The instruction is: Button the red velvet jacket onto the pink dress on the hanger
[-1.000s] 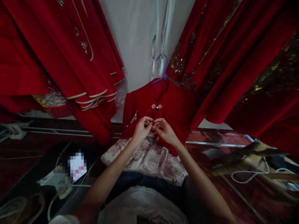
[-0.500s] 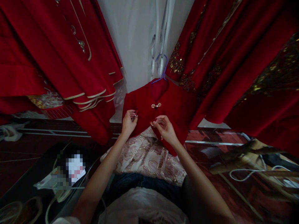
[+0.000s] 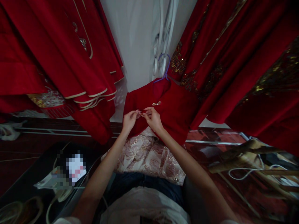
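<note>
A red jacket (image 3: pixel 175 109) hangs in front of me on a purple hanger (image 3: pixel 166 73), its lower edge over patterned pink-and-gold fabric (image 3: pixel 149 155) on my lap. At the jacket's upper front, a beaded clasp (image 3: pixel 156 103) is fastened. Just below it, my left hand (image 3: pixel 130 120) pinches one half of another beaded clasp (image 3: pixel 140 114). My right hand (image 3: pixel 153 119) pinches the other half, fingertips almost touching the left ones. The fingers hide most of this clasp, so I cannot tell whether its halves are joined.
Red garments with pale trim (image 3: pixel 93 90) hang on the left, and gold-embroidered red garments (image 3: pixel 233 68) on the right. A dark surface (image 3: pixel 44 168) with a white card (image 3: pixel 78 166) lies at lower left. Wooden pieces and white cord (image 3: pixel 245 174) are at lower right.
My right hand has moved left and slightly up, bringing its clasp half and the jacket edge to my left hand. The left hand has stayed nearly in place.
</note>
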Available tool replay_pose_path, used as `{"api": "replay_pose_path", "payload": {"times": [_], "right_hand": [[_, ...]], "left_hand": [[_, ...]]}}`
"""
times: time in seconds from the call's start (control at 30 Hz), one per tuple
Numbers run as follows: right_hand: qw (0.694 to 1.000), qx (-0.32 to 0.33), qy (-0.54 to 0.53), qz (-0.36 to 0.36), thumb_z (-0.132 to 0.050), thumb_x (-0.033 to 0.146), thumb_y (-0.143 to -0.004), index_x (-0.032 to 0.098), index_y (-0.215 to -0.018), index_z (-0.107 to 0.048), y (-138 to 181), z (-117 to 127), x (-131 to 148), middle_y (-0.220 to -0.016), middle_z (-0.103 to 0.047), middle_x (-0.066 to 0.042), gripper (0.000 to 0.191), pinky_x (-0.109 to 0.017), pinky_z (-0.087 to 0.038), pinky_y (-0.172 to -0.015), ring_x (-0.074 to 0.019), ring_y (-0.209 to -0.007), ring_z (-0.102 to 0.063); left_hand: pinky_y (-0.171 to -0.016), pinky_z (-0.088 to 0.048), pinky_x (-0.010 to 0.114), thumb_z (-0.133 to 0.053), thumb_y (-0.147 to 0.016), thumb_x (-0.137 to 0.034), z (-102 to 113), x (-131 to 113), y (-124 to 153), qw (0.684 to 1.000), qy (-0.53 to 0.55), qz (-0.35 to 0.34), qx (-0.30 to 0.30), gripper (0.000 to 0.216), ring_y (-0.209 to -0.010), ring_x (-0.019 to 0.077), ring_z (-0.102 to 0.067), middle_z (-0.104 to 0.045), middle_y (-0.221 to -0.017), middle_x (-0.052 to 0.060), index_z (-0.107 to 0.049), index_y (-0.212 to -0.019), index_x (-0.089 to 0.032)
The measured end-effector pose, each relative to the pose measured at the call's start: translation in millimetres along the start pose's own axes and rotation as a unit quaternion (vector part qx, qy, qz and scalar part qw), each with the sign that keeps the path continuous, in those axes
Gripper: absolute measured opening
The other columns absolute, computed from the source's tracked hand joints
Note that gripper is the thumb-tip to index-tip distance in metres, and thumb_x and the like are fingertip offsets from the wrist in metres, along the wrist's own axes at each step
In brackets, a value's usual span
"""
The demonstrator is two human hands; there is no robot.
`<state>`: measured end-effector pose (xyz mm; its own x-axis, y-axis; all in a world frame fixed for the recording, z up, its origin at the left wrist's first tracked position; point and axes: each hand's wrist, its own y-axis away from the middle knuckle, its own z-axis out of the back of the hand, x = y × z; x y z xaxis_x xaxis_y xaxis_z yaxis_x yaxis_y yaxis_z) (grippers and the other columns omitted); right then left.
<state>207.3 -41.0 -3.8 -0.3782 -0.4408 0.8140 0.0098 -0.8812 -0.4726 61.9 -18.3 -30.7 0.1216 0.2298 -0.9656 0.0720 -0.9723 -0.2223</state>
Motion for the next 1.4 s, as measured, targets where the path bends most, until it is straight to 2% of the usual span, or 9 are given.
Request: {"api": "replay_pose_path", "payload": {"times": [0.17,0.33,0.77,0.9,0.97,1.03,1.17,1.3,1.4], "right_hand": [[0.999,-0.026,0.033,0.013,-0.054,0.022,-0.086,0.019,-0.098,-0.054,-2.6,-11.5,-8.1,-0.093,-0.059,-0.006,0.013,-0.029,-0.053,-0.075,-0.0146,-0.08,-0.058],[0.998,-0.032,0.041,0.031,-0.051,0.017,-0.087,0.017,-0.098,-0.054,-1.6,-13.5,-4.9,-0.096,-0.058,-0.008,0.011,-0.03,-0.052,-0.077,-0.0151,-0.081,-0.056],[0.996,-0.04,0.06,0.046,-0.049,0.016,-0.087,0.02,-0.095,-0.053,3.6,-15.2,-3.9,-0.095,-0.057,-0.008,0.009,-0.033,-0.051,-0.081,-0.0179,-0.085,-0.057],[0.994,-0.025,0.093,0.054,-0.047,0.016,-0.088,0.02,-0.096,-0.055,0.5,-13.8,-2.4,-0.098,-0.059,-0.009,0.012,-0.034,-0.052,-0.082,-0.0186,-0.086,-0.058],[0.995,0.006,0.088,0.044,-0.049,0.015,-0.087,0.019,-0.099,-0.057,-2.7,-7.9,-1.7,-0.095,-0.062,-0.008,0.015,-0.034,-0.052,-0.08,-0.0177,-0.083,-0.061],[0.997,0.047,0.054,0.012,-0.052,0.014,-0.084,0.02,-0.098,-0.059,-3.4,4.4,-1.9,-0.091,-0.066,-0.005,0.016,-0.033,-0.053,-0.08,-0.0158,-0.081,-0.064],[0.993,0.108,0.001,-0.045,-0.056,0.02,-0.084,0.02,-0.091,-0.065,14.4,44.7,-11.1,-0.089,-0.071,-0.004,0.011,-0.031,-0.054,-0.077,-0.014,-0.078,-0.067],[0.985,0.148,0.029,-0.083,-0.058,0.026,-0.083,0.019,-0.09,-0.066,48.4,79.3,-33.2,-0.084,-0.071,-0.004,0.012,-0.028,-0.052,-0.066,-0.0145,-0.072,-0.066],[0.975,0.18,0.052,-0.117,-0.067,0.032,-0.077,0.019,-0.091,-0.061,62.9,83.4,-47.4,-0.079,-0.067,-0.003,0.02,-0.028,-0.05,-0.061,-0.0142,-0.066,-0.063]], "left_hand": [[-0.091,-0.056,0.037,-0.074,-0.07,-0.04,4.2,-2.0,4.6,0.999,-0.027,-0.029,0.011,0.033,-0.085,0.0179,-0.071,-0.075,-0.095,0.009,-0.072,-0.089,-0.013],[-0.089,-0.056,0.037,-0.076,-0.067,-0.03,4.0,0.8,4.2,0.997,-0.056,-0.052,0.012,0.029,-0.083,0.0184,-0.072,-0.076,-0.092,0.01,-0.073,-0.09,-0.013],[-0.086,-0.056,0.037,-0.074,-0.068,-0.031,13.2,-4.0,-4.9,0.987,-0.129,-0.088,0.04,0.02,-0.082,0.0199,-0.071,-0.076,-0.087,0.007,-0.075,-0.082,-0.016],[-0.084,-0.056,0.035,-0.072,-0.069,-0.029,14.3,-4.8,-8.4,0.982,-0.148,-0.097,0.068,0.017,-0.085,0.0184,-0.069,-0.074,-0.089,0.006,-0.071,-0.082,-0.018],[-0.083,-0.055,0.033,-0.071,-0.068,-0.025,14.9,-2.0,-9.0,0.983,-0.141,-0.095,0.074,0.019,-0.085,0.0161,-0.067,-0.071,-0.093,0.005,-0.066,-0.085,-0.017],[-0.084,-0.054,0.032,-0.069,-0.069,-0.021,18.5,4.0,-6.9,0.984,-0.139,-0.096,0.048,0.023,-0.085,0.0143,-0.066,-0.068,-0.094,0.005,-0.061,-0.09,-0.017],[-0.082,-0.052,0.032,-0.072,-0.07,-0.027,37.0,24.1,11.8,0.98,-0.192,-0.053,-0.009,0.031,-0.083,0.0142,-0.063,-0.064,-0.09,0.005,-0.058,-0.095,-0.017],[-0.072,-0.051,0.029,-0.073,-0.069,-0.04,53.6,42.3,43.0,0.979,-0.203,0.014,0.032,0.042,-0.078,0.0154,-0.063,-0.064,-0.085,0.002,-0.057,-0.101,-0.018],[-0.073,-0.049,0.028,-0.07,-0.071,-0.038,51.9,41.4,57.2,0.97,-0.239,-0.02,0.045,0.033,-0.077,0.0156,-0.063,-0.065,-0.085,0.001,-0.056,-0.094,-0.019]]}}
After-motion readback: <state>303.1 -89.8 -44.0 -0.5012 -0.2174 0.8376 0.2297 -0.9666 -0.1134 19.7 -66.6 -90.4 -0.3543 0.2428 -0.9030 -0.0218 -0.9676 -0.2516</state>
